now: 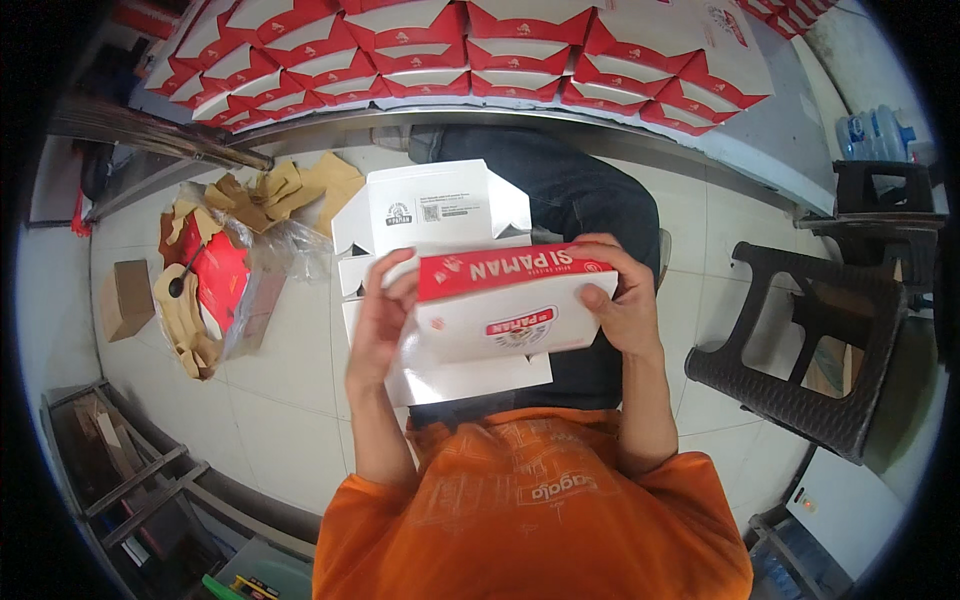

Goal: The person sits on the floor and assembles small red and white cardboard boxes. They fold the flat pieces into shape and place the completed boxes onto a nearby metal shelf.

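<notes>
A folded red and white cardboard box [520,300] is in front of me, its red side at the top and a white face toward me. My right hand [625,300] grips its right end, the thumb on the white face and the fingers over the red edge. At the left end is my left hand [385,305], its fingers bent against the box; their tips are partly hidden. Beneath the box, flat unfolded white cartons [415,205] with angled flaps lie across my lap.
Stacks of red and white boxes [420,60] stand on a metal table ahead. On the floor at left are a torn plastic-wrapped pack [260,310], brown paper [285,190] and a small brown carton [127,300]. A dark woven-pattern stool [870,390] is at right.
</notes>
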Available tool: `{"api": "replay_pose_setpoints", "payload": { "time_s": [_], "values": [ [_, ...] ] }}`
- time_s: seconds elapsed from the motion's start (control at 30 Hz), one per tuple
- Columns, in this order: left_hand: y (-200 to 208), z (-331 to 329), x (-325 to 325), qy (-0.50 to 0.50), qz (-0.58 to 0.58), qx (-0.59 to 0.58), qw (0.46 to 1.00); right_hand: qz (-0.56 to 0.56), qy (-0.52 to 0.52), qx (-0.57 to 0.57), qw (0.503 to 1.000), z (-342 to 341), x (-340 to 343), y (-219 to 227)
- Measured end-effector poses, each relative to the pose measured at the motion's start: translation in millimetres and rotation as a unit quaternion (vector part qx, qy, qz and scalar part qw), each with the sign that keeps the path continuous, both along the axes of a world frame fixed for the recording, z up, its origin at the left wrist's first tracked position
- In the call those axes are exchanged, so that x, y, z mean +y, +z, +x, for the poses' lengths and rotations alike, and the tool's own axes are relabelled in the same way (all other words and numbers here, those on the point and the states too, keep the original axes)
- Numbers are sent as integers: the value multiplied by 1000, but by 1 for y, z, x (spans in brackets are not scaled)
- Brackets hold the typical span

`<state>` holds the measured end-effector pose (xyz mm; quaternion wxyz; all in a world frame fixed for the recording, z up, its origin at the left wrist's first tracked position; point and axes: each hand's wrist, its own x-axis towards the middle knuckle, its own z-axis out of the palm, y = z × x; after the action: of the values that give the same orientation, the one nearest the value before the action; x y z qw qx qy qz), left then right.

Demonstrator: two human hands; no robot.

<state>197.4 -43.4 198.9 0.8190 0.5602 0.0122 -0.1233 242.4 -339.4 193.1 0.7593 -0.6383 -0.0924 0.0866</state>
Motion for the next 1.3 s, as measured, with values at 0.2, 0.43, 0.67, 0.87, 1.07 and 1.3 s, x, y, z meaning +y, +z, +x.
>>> {"api": "replay_pose_setpoints", "payload": {
  "time_s": [0.2,0.43,0.67,0.87,1.07,1.3],
  "values": [
    [-15,4,-78,232,169,-31,958,-154,-57,-120,979,1,11,-21],
    [-3,26,-46,216,113,12,970,-310,107,-167,930,6,-3,30],
    [-78,31,-100,89,323,-46,941,-95,-369,-121,917,103,-6,117],
    [-62,12,-145,23,502,-28,864,-450,-332,-165,813,209,36,147],
    [-83,1,-123,13,514,-95,852,-471,-319,-220,792,231,46,135],
    [-94,-7,-97,41,567,-105,816,-274,-377,-191,864,144,-8,81]
  ]
}}
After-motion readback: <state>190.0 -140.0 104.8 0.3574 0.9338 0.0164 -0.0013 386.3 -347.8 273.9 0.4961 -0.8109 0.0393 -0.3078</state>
